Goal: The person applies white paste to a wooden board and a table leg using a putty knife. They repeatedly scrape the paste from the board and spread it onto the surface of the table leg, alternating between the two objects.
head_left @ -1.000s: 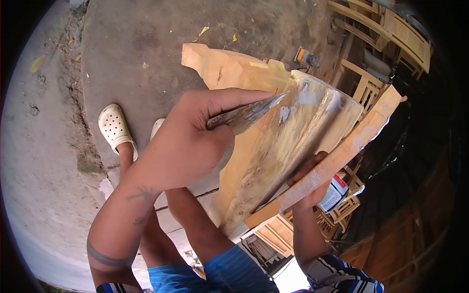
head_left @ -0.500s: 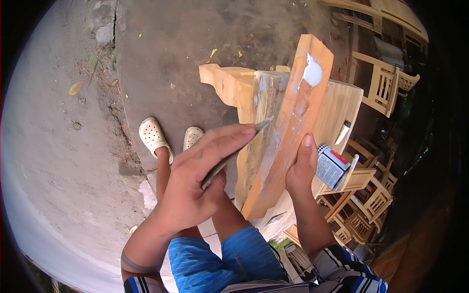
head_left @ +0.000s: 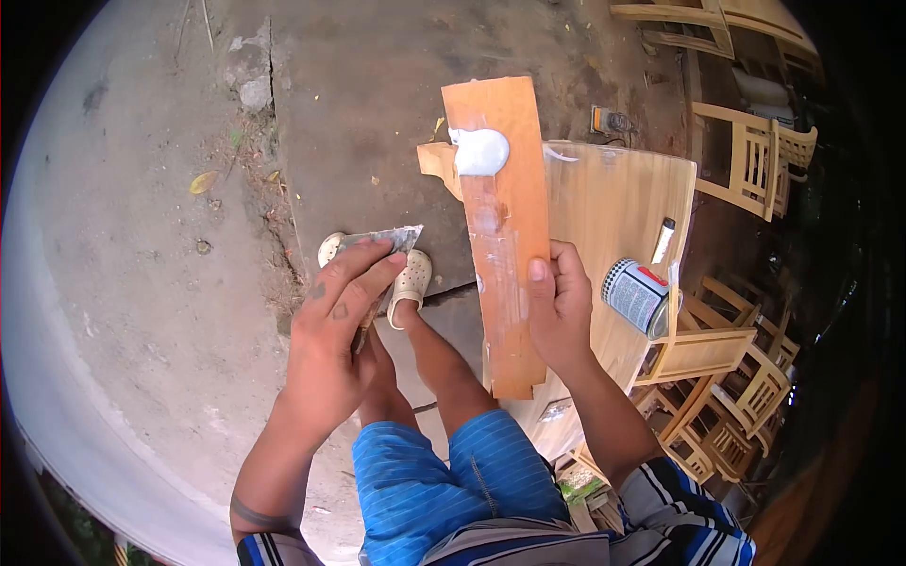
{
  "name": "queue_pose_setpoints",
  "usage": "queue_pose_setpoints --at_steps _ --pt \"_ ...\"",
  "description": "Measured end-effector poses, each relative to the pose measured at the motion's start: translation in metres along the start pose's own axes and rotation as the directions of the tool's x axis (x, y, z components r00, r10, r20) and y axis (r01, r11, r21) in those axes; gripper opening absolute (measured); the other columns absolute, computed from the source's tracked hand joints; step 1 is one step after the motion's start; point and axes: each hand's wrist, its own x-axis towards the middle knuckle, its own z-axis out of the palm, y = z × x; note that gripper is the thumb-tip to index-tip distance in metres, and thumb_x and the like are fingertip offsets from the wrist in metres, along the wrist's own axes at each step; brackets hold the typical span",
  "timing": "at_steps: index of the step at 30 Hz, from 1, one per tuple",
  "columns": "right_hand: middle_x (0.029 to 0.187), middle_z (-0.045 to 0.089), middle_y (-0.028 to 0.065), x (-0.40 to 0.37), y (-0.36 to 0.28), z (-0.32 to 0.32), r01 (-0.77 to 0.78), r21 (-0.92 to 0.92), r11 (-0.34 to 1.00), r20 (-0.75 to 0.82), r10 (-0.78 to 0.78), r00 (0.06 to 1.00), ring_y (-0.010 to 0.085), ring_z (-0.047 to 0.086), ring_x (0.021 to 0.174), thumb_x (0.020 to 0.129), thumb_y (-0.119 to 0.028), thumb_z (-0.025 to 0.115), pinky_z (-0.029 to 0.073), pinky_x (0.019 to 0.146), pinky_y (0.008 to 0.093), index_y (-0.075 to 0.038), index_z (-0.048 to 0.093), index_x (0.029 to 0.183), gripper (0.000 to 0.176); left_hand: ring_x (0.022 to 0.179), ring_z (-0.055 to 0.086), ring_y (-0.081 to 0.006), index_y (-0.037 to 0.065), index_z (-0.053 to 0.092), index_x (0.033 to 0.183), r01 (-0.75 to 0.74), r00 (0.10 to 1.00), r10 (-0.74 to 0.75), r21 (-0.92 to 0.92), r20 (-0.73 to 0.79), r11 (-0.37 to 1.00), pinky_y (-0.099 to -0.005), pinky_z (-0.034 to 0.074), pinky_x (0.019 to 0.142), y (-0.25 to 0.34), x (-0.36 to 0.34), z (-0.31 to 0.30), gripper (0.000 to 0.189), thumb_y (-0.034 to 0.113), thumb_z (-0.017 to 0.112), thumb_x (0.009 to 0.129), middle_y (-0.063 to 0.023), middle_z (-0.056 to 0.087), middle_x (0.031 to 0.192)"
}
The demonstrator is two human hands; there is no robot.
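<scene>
While the right hand (head_left: 559, 307) grips the board (head_left: 500, 189), left hand (head_left: 330, 340) pinches scraper (head_left: 387, 238).

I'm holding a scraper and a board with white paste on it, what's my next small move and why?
Probably swing the flat metal putty knife in your left hand over to the white blob of filler on the long orange-brown wooden board in your right hand and scoop some: the blade is off the board and looks nearly bare.
</scene>
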Motion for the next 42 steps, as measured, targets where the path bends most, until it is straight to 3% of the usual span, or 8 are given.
queue_pose_setpoints --at_steps 8,11,19,24,29,32,36,42 --pt "0.093 0.065 0.0153 -0.019 -0.001 0.014 0.029 0.016 0.999 0.103 -0.03 0.994 0.0164 0.061 0.085 0.101 -0.03 0.044 0.048 0.076 0.0321 0.005 0.051 0.11 0.037 0.112 0.059 -0.0344 0.002 0.061 0.118 0.126 0.983 -0.13 0.042 0.132 0.991 -0.0382 0.046 0.097 0.051 0.013 -0.037 0.058 -0.019 0.046 0.067 -0.0158 0.06 0.122" --pt "0.108 0.062 0.0148 -0.019 0.012 0.015 -0.106 0.236 0.966 0.162 0.068 0.984 0.0166 0.057 0.101 0.104 -0.033 0.036 0.043 0.09 0.031 0.006 0.051 0.118 0.044 0.113 0.06 -0.0275 0.002 0.061 0.12 0.366 0.93 -0.328 -0.361 0.164 0.858 -0.0343 0.045 0.098 0.045 -0.007 -0.039 0.06 -0.021 0.04 0.068 -0.0152 0.061 0.122" --pt "0.115 0.06 0.0104 -0.034 0.02 0.006 -0.234 0.558 0.796 0.339 0.039 0.94 0.0138 0.054 0.107 0.106 -0.032 0.028 0.04 0.096 0.0278 0.002 0.051 0.125 0.045 0.11 0.061 -0.0276 0.001 0.061 0.119 0.16 0.985 -0.139 -0.24 0.104 0.958 -0.033 0.045 0.095 0.07 0.002 -0.025 0.059 -0.021 0.039 0.068 -0.0177 0.063 0.117" --pt "0.089 0.054 0.0041 -0.037 0.026 0.005 -0.163 0.467 0.869 0.227 0.06 0.972 0.0111 0.048 0.085 0.106 -0.031 0.028 0.042 0.081 0.0282 -0.001 0.052 0.102 0.039 0.104 0.062 -0.0372 -0.001 0.061 0.116 0.044 0.947 0.007 -0.15 0.321 0.988 -0.037 0.049 0.09 0.089 0.004 -0.016 0.057 -0.019 0.044 0.065 -0.0201 0.062 0.115" --pt "0.074 0.043 0.0035 -0.043 0.04 0.0 -0.11 0.356 0.928 0.115 0.074 0.991 0.0118 0.041 0.072 0.105 -0.031 0.032 0.04 0.07 0.0303 -0.002 0.046 0.089 0.036 0.106 0.06 -0.0389 0.0 0.059 0.117 0.158 0.901 -0.066 -0.181 0.429 0.971 -0.0402 0.049 0.091 0.103 -0.023 0.007 0.063 -0.02 0.05 0.059 -0.02 0.062 0.116" --pt "0.071 0.049 0.0099 -0.045 0.037 -0.012 -0.072 0.169 0.983 0.057 0.063 0.996 0.0188 0.048 0.066 0.103 -0.031 0.037 0.042 0.065 0.0345 -0.001 0.047 0.092 0.034 0.113 0.06 -0.0341 0.0 0.062 0.116 0.342 0.8 -0.201 -0.155 0.565 0.927 -0.0377 0.044 0.099 0.115 -0.041 0.012 0.069 -0.022 0.036 0.056 -0.0197 0.063 0.115" --pt "0.073 0.058 0.0199 -0.051 0.023 -0.011 0.03 0.022 0.999 0.028 -0.03 0.999 0.0357 0.058 0.065 0.101 -0.028 0.043 0.044 0.062 0.0424 0.0 0.048 0.096 0.029 0.11 0.059 -0.0354 0.001 0.061 0.118 0.025 0.969 -0.092 0.281 0.229 0.959 -0.0414 0.049 0.093 0.114 -0.042 0.02 0.058 -0.022 0.048 0.066 -0.0161 0.061 0.118" --pt "0.079 0.062 0.023 -0.056 0.014 0.015 0.091 -0.068 0.993 0.071 -0.086 0.994 0.0436 0.061 0.075 0.1 -0.027 0.043 0.047 0.066 0.0469 0.001 0.048 0.102 0.028 0.105 0.06 -0.035 0.002 0.063 0.114 -0.049 0.921 -0.101 0.367 0.377 0.929 -0.0416 0.051 0.088 0.083 -0.052 0.024 0.046 -0.014 0.057 0.071 -0.0153 0.063 0.114"
